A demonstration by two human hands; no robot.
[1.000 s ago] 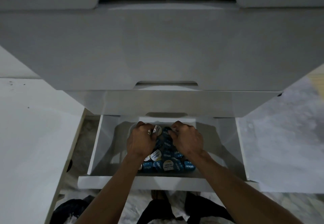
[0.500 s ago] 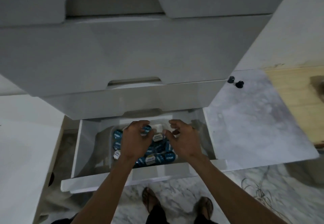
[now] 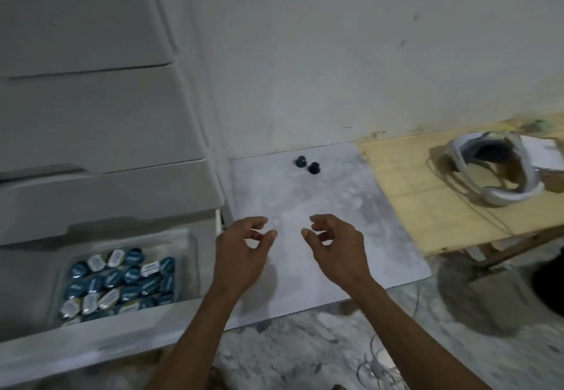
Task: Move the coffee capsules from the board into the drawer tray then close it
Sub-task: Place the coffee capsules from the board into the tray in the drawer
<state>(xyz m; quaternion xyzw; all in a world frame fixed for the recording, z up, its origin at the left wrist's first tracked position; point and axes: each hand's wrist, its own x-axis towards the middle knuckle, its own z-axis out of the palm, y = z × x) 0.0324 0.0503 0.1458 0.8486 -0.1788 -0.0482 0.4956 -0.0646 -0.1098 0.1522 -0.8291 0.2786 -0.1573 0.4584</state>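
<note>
1. A pale marbled board (image 3: 323,237) is lying on the floor, its left edge running along the foot of the drawer unit and its far edge meeting the wall.
2. Two dark coffee capsules (image 3: 307,164) are sitting just beside each other near the board's far edge, left of its middle.
3. A wooden panel (image 3: 427,194) is lying along the board's right edge, also reaching the wall.
4. A white headset (image 3: 494,170) is resting toward the wooden panel's far right corner, a thin cable trailing from it toward the panel's near edge.
</note>
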